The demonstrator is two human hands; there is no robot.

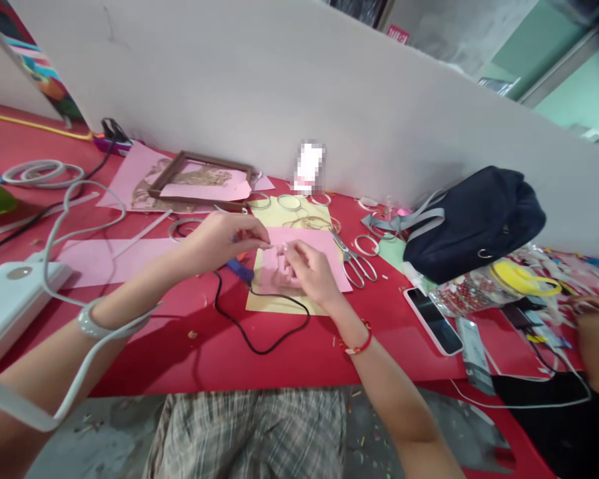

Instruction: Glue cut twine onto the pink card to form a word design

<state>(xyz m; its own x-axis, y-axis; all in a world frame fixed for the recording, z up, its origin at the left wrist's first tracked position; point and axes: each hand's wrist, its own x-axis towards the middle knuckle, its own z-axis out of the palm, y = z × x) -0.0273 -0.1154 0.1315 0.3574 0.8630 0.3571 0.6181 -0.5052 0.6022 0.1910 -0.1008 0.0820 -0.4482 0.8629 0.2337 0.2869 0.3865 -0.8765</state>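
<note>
**Two hands meet on one tiny bit**

Both hands are up close over the pink paper [309,237], which lies on a yellow paper [274,305] on the red counter [180,362].

The left hand [224,236] comes in from the left. Its thumb and first finger are pinched tight, with the tips pointing right. The right hand [309,267] comes in from the right, with its fingers curled and pinched too. The tips of both hands meet in the middle, on a small pale bit [280,247]. It is too small to tell what it is. It sits just above the pink paper, right between the two hands. Neither hand is nearer: both touch it. If it has a long side, that side runs left to right, from one pinch to the other.

Just under the left hand lies a blue tool [240,270] with a black cord [259,340] that loops toward the person. The scissors [357,263] lie near the right hand, on its far side. Another person's hand [593,313] is well apart, at the right edge.
</note>
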